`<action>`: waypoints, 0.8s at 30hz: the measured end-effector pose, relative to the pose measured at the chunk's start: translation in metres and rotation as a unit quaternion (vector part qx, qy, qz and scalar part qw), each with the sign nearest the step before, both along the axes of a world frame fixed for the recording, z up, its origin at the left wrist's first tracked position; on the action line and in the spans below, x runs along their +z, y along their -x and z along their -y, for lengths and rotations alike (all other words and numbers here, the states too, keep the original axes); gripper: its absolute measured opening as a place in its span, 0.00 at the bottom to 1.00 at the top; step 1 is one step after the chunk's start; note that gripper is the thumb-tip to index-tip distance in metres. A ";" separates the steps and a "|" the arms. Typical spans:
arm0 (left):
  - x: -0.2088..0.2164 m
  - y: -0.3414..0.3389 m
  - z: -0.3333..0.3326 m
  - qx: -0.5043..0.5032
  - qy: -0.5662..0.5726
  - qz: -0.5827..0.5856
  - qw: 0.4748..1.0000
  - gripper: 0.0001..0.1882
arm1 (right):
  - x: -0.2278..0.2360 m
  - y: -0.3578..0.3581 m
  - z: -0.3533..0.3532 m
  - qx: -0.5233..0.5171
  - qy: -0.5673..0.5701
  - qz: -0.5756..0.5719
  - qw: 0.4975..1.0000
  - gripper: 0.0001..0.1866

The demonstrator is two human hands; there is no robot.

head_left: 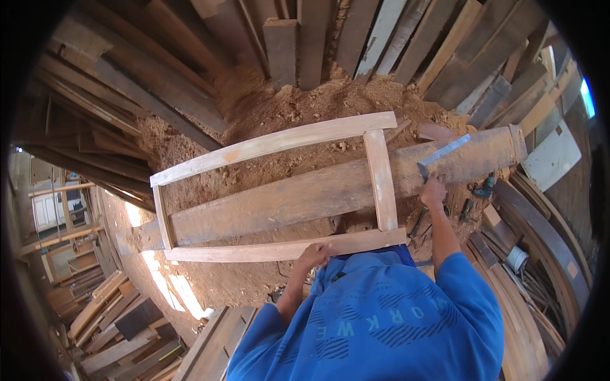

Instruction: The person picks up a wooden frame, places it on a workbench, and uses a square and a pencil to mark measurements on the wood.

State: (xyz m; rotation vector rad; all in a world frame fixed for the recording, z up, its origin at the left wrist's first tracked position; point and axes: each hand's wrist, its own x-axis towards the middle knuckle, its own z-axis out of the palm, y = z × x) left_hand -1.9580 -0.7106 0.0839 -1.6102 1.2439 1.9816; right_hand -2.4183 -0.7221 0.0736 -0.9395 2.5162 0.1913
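A rectangular wooden frame (273, 141) of two long rails and two crosspieces lies over a long, worn plank (273, 202). My left hand (314, 254) is closed on the near rail, a little left of my body, with its fingertips curled over the wood. To the right of the frame, my right hand (434, 192) grips a try square (445, 154) by its short arm. Its straight metal blade points away to the upper right, above the plank and apart from the frame. The fingers partly hide the square's grip.
Sawdust (305, 108) covers the ground beyond the frame, and boards (283, 54) lean along the far side. A teal power tool (485, 187) lies at the plank's right end. Curved timbers (540, 216) and a white can (516, 259) are at right; stacked offcuts (127, 324) lie lower left.
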 end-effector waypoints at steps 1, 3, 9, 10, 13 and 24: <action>0.004 0.020 0.008 -0.018 0.110 0.030 0.993 0.23 | 0.002 -0.001 0.002 -0.007 0.000 0.000 1.000 0.25; 0.014 0.061 0.024 -0.062 0.238 0.059 0.968 0.22 | 0.010 -0.002 0.007 -0.018 -0.015 0.032 0.999 0.23; -0.007 0.157 0.021 -0.184 0.213 0.000 0.960 0.32 | -0.008 0.007 -0.008 -0.019 0.050 0.052 0.997 0.23; -0.005 0.171 0.020 -0.253 0.198 0.014 0.947 0.37 | -0.010 0.005 -0.008 -0.023 0.051 0.051 0.997 0.23; -0.011 0.198 0.012 -0.262 0.149 0.027 0.953 0.41 | -0.015 -0.001 -0.009 -0.064 0.074 0.045 0.994 0.23; -0.029 0.200 0.024 -0.196 0.071 -0.098 0.973 0.48 | -0.011 -0.008 -0.013 0.026 0.024 0.057 0.998 0.25</action>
